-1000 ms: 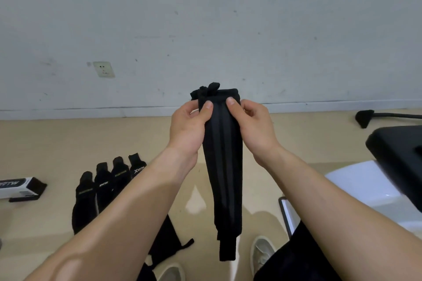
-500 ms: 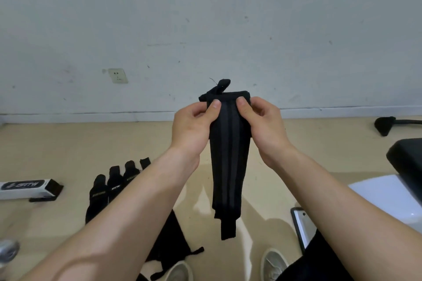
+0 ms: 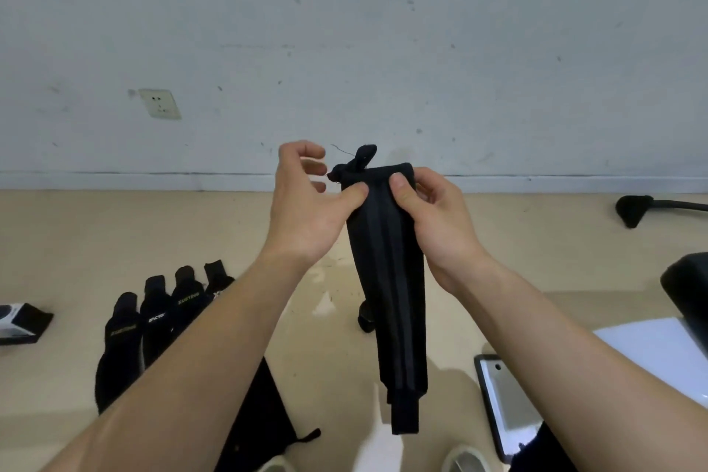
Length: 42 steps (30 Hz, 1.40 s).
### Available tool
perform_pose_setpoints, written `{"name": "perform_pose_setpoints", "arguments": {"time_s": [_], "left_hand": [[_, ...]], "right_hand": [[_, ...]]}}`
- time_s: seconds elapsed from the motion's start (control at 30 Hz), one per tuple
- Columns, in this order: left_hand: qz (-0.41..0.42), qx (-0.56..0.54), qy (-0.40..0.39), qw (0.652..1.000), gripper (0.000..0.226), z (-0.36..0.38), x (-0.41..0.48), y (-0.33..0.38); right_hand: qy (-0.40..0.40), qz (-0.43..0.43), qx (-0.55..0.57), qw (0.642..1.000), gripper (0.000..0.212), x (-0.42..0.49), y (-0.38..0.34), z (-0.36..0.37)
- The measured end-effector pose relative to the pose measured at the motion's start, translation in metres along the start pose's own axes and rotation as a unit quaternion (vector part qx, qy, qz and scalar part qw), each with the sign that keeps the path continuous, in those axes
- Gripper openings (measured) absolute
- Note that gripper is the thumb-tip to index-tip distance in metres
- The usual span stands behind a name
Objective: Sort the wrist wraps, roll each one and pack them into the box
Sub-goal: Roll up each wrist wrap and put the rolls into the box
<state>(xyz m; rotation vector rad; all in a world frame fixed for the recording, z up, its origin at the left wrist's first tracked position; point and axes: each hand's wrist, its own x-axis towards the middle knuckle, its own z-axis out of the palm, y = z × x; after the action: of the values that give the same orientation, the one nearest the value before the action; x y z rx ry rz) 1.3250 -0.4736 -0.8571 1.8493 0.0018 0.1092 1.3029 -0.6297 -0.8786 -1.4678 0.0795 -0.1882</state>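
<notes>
A long black wrist wrap (image 3: pixel 390 280) with two faint stripes hangs in the air before me, its thumb loop sticking up at the top. My right hand (image 3: pixel 436 218) pinches its upper right corner, thumb on the front. My left hand (image 3: pixel 306 203) touches the upper left edge with only the thumb; its fingers are lifted off and loosely curled beside the loop. Several other black wraps (image 3: pixel 153 322) with printed labels lie side by side on the floor at lower left. The white and black box (image 3: pixel 17 322) sits at the far left edge.
A black pouch (image 3: pixel 264 414) lies on the tan floor under my left forearm. A phone (image 3: pixel 502 402) lies at lower right beside a white surface (image 3: pixel 651 349) bearing a black object (image 3: pixel 685 287). A black chair foot (image 3: pixel 632 209) sits near the wall. My shoe (image 3: pixel 463 460) is below.
My left fingers have come off the top of the wrap and spread beside the loop; only the thumb stays on it. The right hand keeps its pinch.
</notes>
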Motion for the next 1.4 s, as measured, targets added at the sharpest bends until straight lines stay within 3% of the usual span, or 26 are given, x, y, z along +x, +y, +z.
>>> {"name": "perform_pose_setpoints", "arguments": {"time_s": [0.1, 0.17, 0.37, 0.53, 0.6, 0.67, 0.73, 0.8, 0.87, 0.93, 1.0, 1.27, 1.4], "left_hand": [[0.026, -0.038, -0.109, 0.993, 0.030, 0.000, 0.014, -0.004], [0.008, -0.049, -0.132, 0.990, 0.011, 0.002, 0.023, -0.009], [-0.148, -0.148, -0.058, 0.976, 0.015, 0.003, 0.035, -0.012], [-0.232, -0.116, -0.067, 0.963, 0.020, -0.001, 0.030, -0.008], [-0.209, -0.054, -0.077, 0.974, 0.018, -0.007, 0.028, -0.010], [-0.095, 0.067, -0.051, 0.992, 0.003, -0.015, 0.028, -0.016], [0.032, 0.111, -0.035, 0.993, 0.031, -0.024, 0.023, -0.015], [0.094, 0.031, -0.074, 0.992, 0.051, -0.032, 0.020, -0.011], [0.093, -0.051, -0.143, 0.984, 0.035, -0.039, 0.016, -0.007], [0.078, -0.026, -0.184, 0.979, 0.014, -0.041, 0.013, -0.010], [0.082, 0.027, -0.177, 0.980, 0.003, -0.044, 0.014, -0.019], [-0.015, -0.115, -0.118, 0.986, 0.009, -0.049, 0.018, -0.024], [-0.060, -0.162, -0.093, 0.981, 0.016, -0.046, 0.020, -0.026]], "right_hand": [[-0.026, 0.012, -0.006, 1.000, 0.018, 0.008, 0.005, -0.006], [-0.033, 0.020, -0.012, 0.999, 0.018, 0.011, 0.010, -0.010], [0.014, 0.032, -0.038, 0.999, 0.018, 0.022, 0.020, -0.020], [0.029, 0.034, -0.023, 0.999, 0.023, 0.021, 0.022, -0.015], [0.012, 0.028, -0.012, 0.999, 0.024, 0.020, 0.020, -0.011], [-0.014, 0.025, -0.004, 1.000, 0.022, 0.019, 0.018, -0.007], [-0.035, 0.027, 0.001, 0.999, 0.022, 0.018, 0.017, -0.003], [-0.052, 0.028, -0.006, 0.998, 0.021, 0.015, 0.017, 0.002], [-0.066, 0.027, -0.016, 0.997, 0.021, 0.011, 0.017, 0.009], [-0.074, 0.020, -0.022, 0.997, 0.020, 0.008, 0.018, 0.015], [-0.068, 0.015, -0.017, 0.997, 0.021, 0.007, 0.018, 0.018], [-0.024, 0.024, -0.022, 0.999, 0.019, 0.008, 0.020, 0.018], [-0.045, 0.040, -0.013, 0.998, 0.016, 0.010, 0.020, 0.017]]}}
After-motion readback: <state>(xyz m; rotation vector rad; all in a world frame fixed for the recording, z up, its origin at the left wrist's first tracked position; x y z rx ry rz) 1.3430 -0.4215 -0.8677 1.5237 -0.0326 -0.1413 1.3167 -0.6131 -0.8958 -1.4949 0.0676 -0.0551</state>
